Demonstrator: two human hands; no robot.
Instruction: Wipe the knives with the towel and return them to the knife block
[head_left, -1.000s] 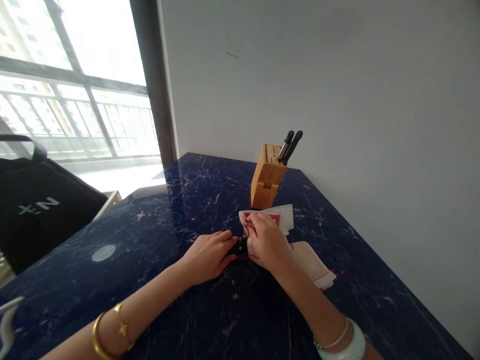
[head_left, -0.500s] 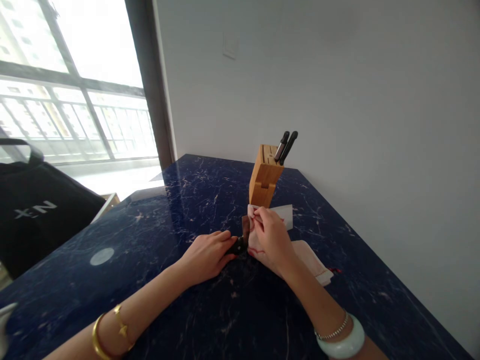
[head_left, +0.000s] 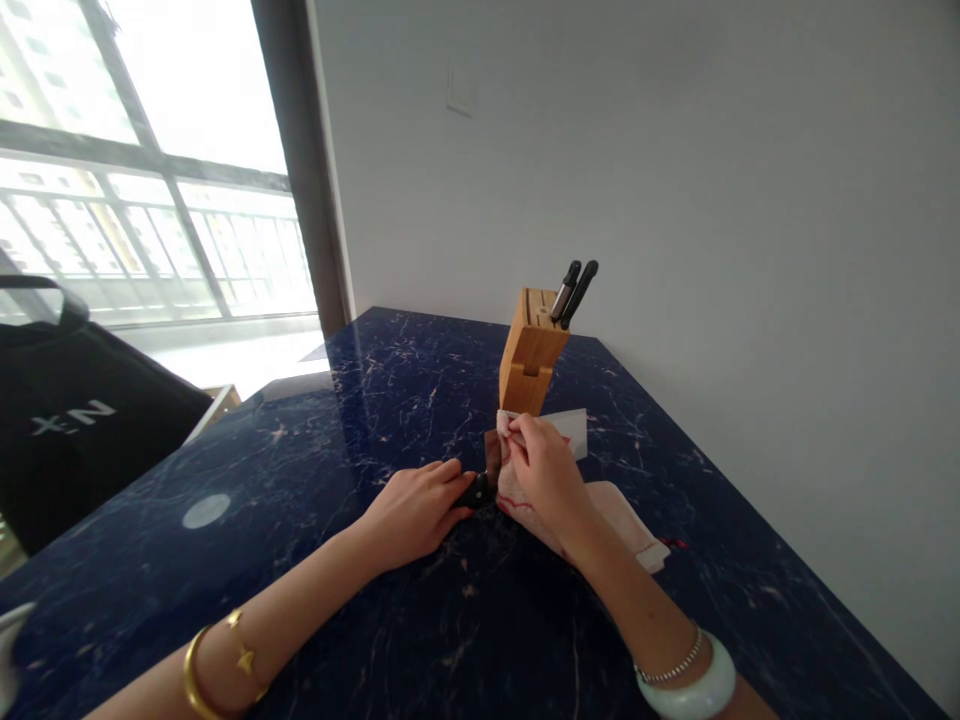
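Observation:
My left hand point(head_left: 416, 510) is closed around the black handle of a cleaver point(head_left: 475, 491), which lies low over the tabletop. Its wide blade points right and shows brownish near the handle and pale at the far end. In my right hand point(head_left: 547, 478) a pinkish-white cloth point(head_left: 514, 487) with red edging is pinched and laid over the middle of the blade, so that part is hidden. The loose end of the cloth trails on the table under my right wrist.
Just behind the blade stands a wooden knife block point(head_left: 531, 350) holding two black-handled knives point(head_left: 574, 292). The dark blue marbled table point(head_left: 420, 380) bears a pale round spot point(head_left: 206, 511) at left. A black bag point(head_left: 82, 430) is beyond the left edge, a wall point(head_left: 712, 250) along the right.

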